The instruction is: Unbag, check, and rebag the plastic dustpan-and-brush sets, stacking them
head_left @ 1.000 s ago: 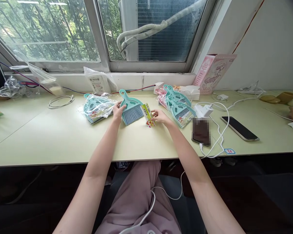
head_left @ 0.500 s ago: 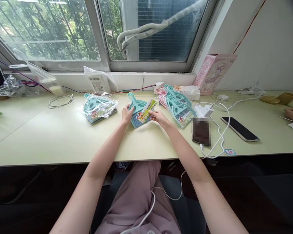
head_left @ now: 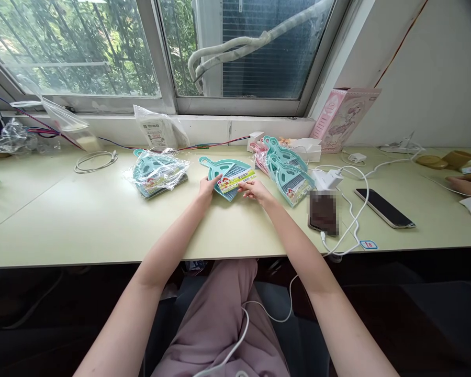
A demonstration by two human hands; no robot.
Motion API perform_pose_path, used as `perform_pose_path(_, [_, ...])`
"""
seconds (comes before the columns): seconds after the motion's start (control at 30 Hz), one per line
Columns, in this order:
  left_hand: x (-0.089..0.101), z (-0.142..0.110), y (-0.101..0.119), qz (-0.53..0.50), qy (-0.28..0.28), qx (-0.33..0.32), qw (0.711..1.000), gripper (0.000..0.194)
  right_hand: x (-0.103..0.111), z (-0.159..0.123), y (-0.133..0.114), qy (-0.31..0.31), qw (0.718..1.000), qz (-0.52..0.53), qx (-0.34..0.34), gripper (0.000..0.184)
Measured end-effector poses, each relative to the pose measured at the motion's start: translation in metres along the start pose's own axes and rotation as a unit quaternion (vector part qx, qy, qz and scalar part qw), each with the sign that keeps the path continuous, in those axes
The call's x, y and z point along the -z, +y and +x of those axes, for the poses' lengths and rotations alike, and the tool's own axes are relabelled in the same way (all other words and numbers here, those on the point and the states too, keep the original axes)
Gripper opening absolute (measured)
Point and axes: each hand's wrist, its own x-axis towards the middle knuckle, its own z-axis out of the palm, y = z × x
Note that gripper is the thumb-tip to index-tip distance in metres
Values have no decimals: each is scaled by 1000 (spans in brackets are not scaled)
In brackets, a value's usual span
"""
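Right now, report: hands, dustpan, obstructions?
Left hand at teal dustpan. Right hand pinching yellow-green label card over brush bristles. Other dustpans either side, not blocking.

- The bare left arm point(head_left: 151, 277) slanted up from the lower left of the frame, its elbow slightly bent.
- The left hand point(head_left: 206, 189) gripped just left of centre, thumb point(head_left: 219, 178) pointing rightward.
- The bare right arm point(head_left: 316, 283) rose from the lower right.
- The right hand point(head_left: 256, 191) pinched near centre, fingertips point(head_left: 242, 185) pointing leftward.
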Motion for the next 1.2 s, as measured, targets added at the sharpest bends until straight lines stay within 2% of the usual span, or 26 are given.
perform_pose_path(0.1, [0,-1,1,-11,-17,-16,1000,50,2,3,2,-1,999,-41,14,15])
perform_pose_path(0.33, [-2,-3,2,-11,-34,3,999,52,12,10,7,-2,985,-163,49,22])
perform_pose_path(0.6, [-1,-3,1,-21,-37,21,999,40,19,15,13,3,974,-219,56,23])
perform_pose_path(0.7, [-1,-3,4,-21,-42,40,998,39,17,15,15,12,973,-226,53,20])
perform_pose_path(0.87, [-2,-6,10,3,-70,64,995,55,18,17,16,15,973,-227,44,20])
perform_pose_path(0.97, [-3,-7,10,-2,-63,81,995,59,20,18,16,-1,977,-210,46,23])
perform_pose_path(1.2, [-2,-4,11,-5,-58,68,996,61,22,17,12,-5,982,-185,32,21])
